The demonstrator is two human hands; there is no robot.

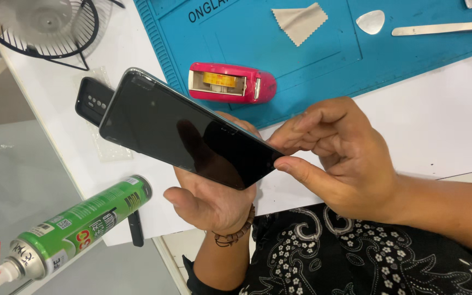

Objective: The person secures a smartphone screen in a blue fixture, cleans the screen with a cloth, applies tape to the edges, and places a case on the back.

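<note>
A black smartphone (181,131) with a dark glossy screen is held tilted above the white table edge. My left hand (211,202) supports it from underneath, palm up, with a beaded bracelet on the wrist. My right hand (340,158) pinches the phone's near right corner between thumb and fingers. A second black phone back with a camera strip (89,101) lies on a clear case behind the held phone.
A pink tape dispenser (230,83) sits on the blue work mat (323,60), with a cloth (300,22), a pick (370,22) and a metal tool (443,27). A green spray can (77,226) lies at the lower left; a wire fan (42,27) stands upper left.
</note>
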